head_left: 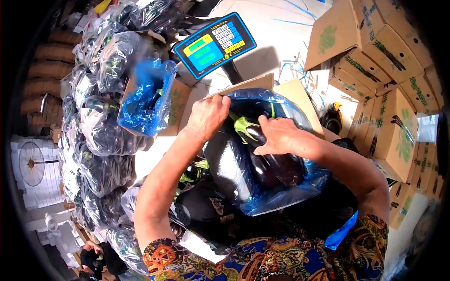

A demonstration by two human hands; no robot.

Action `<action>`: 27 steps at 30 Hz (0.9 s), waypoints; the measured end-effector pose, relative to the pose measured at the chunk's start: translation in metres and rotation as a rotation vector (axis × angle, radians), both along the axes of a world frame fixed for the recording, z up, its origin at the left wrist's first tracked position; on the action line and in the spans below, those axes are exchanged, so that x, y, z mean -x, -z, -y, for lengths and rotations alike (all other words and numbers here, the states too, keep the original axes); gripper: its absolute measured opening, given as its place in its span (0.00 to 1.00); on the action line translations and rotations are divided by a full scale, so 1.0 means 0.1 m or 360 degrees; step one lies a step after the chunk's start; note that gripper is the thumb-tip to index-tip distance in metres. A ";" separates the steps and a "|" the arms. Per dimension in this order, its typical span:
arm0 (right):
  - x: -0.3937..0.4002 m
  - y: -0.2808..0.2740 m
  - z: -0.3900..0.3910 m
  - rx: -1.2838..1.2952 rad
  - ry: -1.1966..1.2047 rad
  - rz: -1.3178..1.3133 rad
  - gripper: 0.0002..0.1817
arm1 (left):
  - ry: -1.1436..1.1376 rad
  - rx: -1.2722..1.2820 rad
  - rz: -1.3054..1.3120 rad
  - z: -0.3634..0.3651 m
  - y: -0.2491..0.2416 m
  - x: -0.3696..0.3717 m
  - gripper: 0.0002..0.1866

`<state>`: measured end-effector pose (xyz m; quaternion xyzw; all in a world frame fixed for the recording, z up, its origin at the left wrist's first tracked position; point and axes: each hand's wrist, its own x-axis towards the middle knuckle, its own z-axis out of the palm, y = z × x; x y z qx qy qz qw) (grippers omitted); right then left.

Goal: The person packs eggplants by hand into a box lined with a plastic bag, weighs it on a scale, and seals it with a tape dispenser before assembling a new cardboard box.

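Observation:
In front of me stands a cardboard box (pixel 296 100) lined with a blue plastic bag (pixel 276 203). Several dark purple eggplants (pixel 276 169) with green caps lie in it. My left hand (pixel 208 114) is closed on the box's left rim and the liner's edge. My right hand (pixel 283 136) reaches in over the eggplants. Its thumb and fingers close round the upper end of one beside the green cap (pixel 247 130); the far fingertips are hidden.
Behind the box is a scale display (pixel 214 45). A second blue-lined box (pixel 180 100) stands to the left, beside piled clear bags of eggplants (pixel 101 124). Printed cartons (pixel 391 133) are stacked at right. Another person (pixel 101 257) shows at lower left.

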<state>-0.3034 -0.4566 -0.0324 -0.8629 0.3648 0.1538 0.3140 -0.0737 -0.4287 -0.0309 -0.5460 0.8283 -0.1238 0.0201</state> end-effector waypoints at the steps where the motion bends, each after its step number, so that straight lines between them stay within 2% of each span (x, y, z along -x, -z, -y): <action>1: 0.02 0.00 0.03 -0.0029 0.0027 -0.0004 0.43 | 0.0026 0.0072 -0.0074 -0.01 0.04 -0.03 0.06; 10: -0.11 0.30 0.26 -0.0261 -0.0019 -0.0256 0.50 | -0.0050 0.0127 -0.0364 -0.04 0.09 -0.05 0.06; 14: -0.12 0.34 0.31 -0.0235 -0.0088 -0.0261 0.54 | -0.0044 0.0140 -0.0401 -0.04 0.13 -0.06 0.07; 17: -0.12 0.40 0.28 -0.0186 -0.0047 -0.0117 0.54 | -0.0041 0.0123 -0.0401 -0.04 0.16 -0.08 0.07; 21: 0.09 0.33 -0.19 -0.0024 0.0379 0.0173 0.56 | -0.0137 0.0100 -0.0345 -0.06 0.20 -0.04 0.09; 24: 0.26 0.45 -0.44 0.0227 0.0286 0.0389 0.55 | -0.0119 0.0098 -0.0498 -0.09 0.22 0.00 0.11; 27: 0.22 0.48 -0.37 0.0164 0.0303 0.0316 0.53 | -0.0119 0.0051 -0.0528 -0.11 0.24 0.00 0.10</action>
